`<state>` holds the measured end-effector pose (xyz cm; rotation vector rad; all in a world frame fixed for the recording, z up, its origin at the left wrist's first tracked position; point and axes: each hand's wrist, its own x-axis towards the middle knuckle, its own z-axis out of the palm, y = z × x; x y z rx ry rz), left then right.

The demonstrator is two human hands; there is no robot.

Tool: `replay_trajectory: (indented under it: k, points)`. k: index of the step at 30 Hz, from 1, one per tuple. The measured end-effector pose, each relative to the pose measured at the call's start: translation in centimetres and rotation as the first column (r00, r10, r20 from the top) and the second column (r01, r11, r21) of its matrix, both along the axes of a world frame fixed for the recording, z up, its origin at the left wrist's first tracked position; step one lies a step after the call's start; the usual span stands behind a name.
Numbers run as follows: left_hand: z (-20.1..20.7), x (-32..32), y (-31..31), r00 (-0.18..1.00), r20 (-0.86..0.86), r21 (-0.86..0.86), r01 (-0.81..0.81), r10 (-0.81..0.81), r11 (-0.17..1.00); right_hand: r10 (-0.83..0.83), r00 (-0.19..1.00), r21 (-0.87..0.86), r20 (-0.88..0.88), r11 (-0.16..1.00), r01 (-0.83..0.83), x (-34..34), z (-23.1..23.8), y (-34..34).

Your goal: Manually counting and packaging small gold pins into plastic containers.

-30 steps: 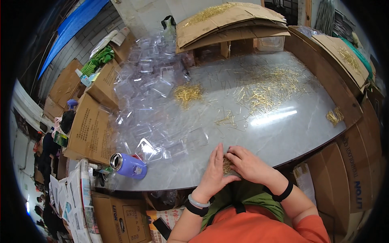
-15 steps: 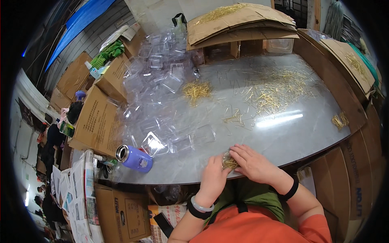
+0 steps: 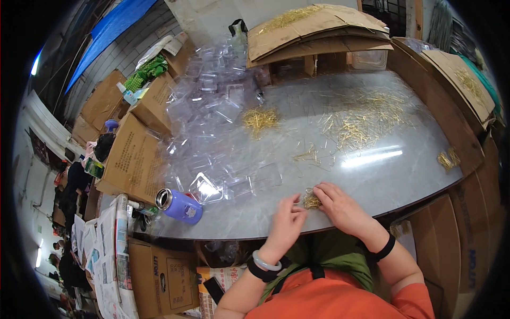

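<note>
At the table's near edge, a small clear plastic box [image 3: 312, 199] filled with gold wire hooks lies under the fingers of my right hand [image 3: 340, 208]. These fingers close over the box's right side. My left hand [image 3: 287, 219] is just left of the box, apart from it, slightly blurred, with its fingers loosely bent and nothing visible in them. Beyond my hands, a few loose gold hooks [image 3: 309, 154] lie on the grey table. A dense heap of hooks [image 3: 260, 121] sits further back, and a wide scatter of them [image 3: 364, 119] covers the back right.
Many empty clear plastic boxes [image 3: 204, 119] pile along the table's left side. A purple open-topped bottle [image 3: 180, 206] leans at the near left. Cardboard boxes [image 3: 130, 159] wall the left edge, and a cardboard shelf [image 3: 319, 34] stands at the back. Two small hook bundles [image 3: 449, 159] sit far right.
My left hand has come off the box and moved a little left of it. My right hand stays on the box, which now sits slightly further from me.
</note>
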<state>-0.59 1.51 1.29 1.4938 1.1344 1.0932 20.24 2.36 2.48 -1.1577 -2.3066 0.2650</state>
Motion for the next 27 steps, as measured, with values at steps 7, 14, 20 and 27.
replay_trajectory:
  k: [7,14,20,27]
  points:
    - [3.5,-5.9,5.9,0.858,0.436,-0.679,0.116,0.271,0.725,-0.092,0.996,0.034,-0.013,0.995,0.093,0.6,0.0,-0.3]
    - [1.0,-4.8,9.3,0.835,0.359,-0.759,0.000,0.417,0.651,-0.066,0.996,0.040,-0.051,0.997,0.068,0.8,-0.3,-0.4]
    - [3.3,-3.5,6.6,0.829,0.408,-0.694,0.008,0.384,0.720,-0.036,0.996,0.051,-0.079,0.998,0.040,1.2,-0.5,-0.5]
    - [5.2,-1.8,-2.5,0.745,0.501,-0.754,0.126,0.441,0.645,0.005,0.997,0.043,-0.075,0.999,-0.002,0.7,0.2,-0.7]
